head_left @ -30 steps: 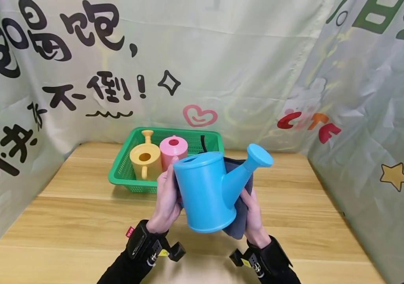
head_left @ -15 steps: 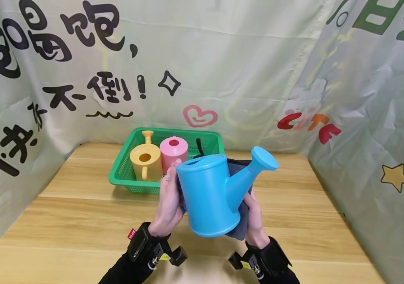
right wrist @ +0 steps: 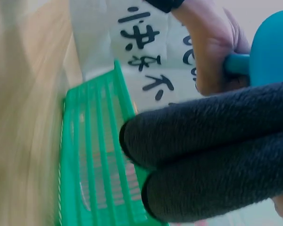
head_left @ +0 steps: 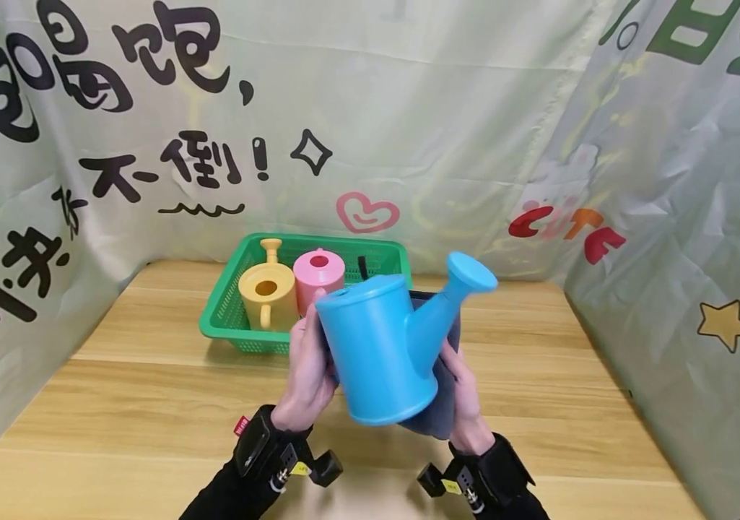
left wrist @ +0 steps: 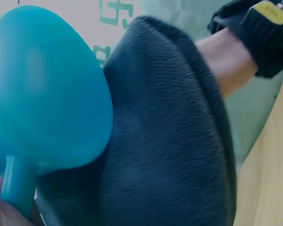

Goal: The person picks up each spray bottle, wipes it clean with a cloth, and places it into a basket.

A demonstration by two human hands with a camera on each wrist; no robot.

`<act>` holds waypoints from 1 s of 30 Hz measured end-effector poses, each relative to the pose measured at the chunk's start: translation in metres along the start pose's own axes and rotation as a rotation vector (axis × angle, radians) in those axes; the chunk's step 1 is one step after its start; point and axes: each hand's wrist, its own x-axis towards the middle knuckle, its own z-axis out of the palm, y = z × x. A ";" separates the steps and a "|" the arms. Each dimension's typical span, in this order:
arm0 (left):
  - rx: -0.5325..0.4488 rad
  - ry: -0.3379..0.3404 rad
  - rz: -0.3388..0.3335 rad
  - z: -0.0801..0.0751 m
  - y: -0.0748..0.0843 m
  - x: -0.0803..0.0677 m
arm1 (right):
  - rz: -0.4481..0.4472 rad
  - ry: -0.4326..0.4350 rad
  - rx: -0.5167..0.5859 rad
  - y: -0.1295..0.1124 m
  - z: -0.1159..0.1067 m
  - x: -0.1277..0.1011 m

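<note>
A blue toy watering can [head_left: 370,361] is held up over the table, tilted with its spout to the upper right. My left hand [head_left: 307,372] grips its handle on the left; the right wrist view shows those fingers curled around the handle [right wrist: 238,64]. Behind the can is a folded dark grey-blue cloth [head_left: 437,408], held by my right hand [head_left: 466,393] against the can's far right side. From the left wrist, the cloth [left wrist: 160,127] lies beside the can's rounded body [left wrist: 61,89]. Most of the right hand's fingers are hidden by cloth and can.
A green plastic basket [head_left: 216,318] stands at the back of the wooden table [head_left: 168,404]. It contains a yellow watering can [head_left: 268,300] and a pink one [head_left: 319,271]. A black strip [head_left: 362,267] shows inside. Printed fabric walls [head_left: 460,108] enclose the table.
The blue can shifted slightly right and down, then back left and up, its spout now higher. More cloth shows beneath its lower right edge. Both hands keep their holds.
</note>
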 end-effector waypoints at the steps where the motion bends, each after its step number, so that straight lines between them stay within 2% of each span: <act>1: -0.006 0.012 0.016 -0.001 0.001 0.001 | -0.012 0.010 -0.013 -0.001 0.001 0.001; 6: 0.003 0.070 0.121 -0.007 0.006 0.005 | -0.067 0.086 -0.091 -0.002 0.000 0.004; 10: 0.002 0.073 0.193 -0.008 0.006 0.005 | -0.101 0.182 -0.124 0.000 0.001 0.007; 13: 0.007 0.055 0.205 -0.006 0.005 0.003 | -0.116 0.271 -0.161 0.000 0.004 0.008; 16: 0.071 0.018 0.210 -0.002 0.003 -0.001 | -0.159 0.358 -0.202 0.001 0.005 0.009; 22: 0.298 -0.089 0.224 0.003 0.003 -0.008 | -0.291 0.487 -0.248 0.003 0.003 0.013; 30: 0.356 -0.239 0.243 0.009 0.002 -0.011 | -0.420 0.551 -0.275 0.005 0.003 0.014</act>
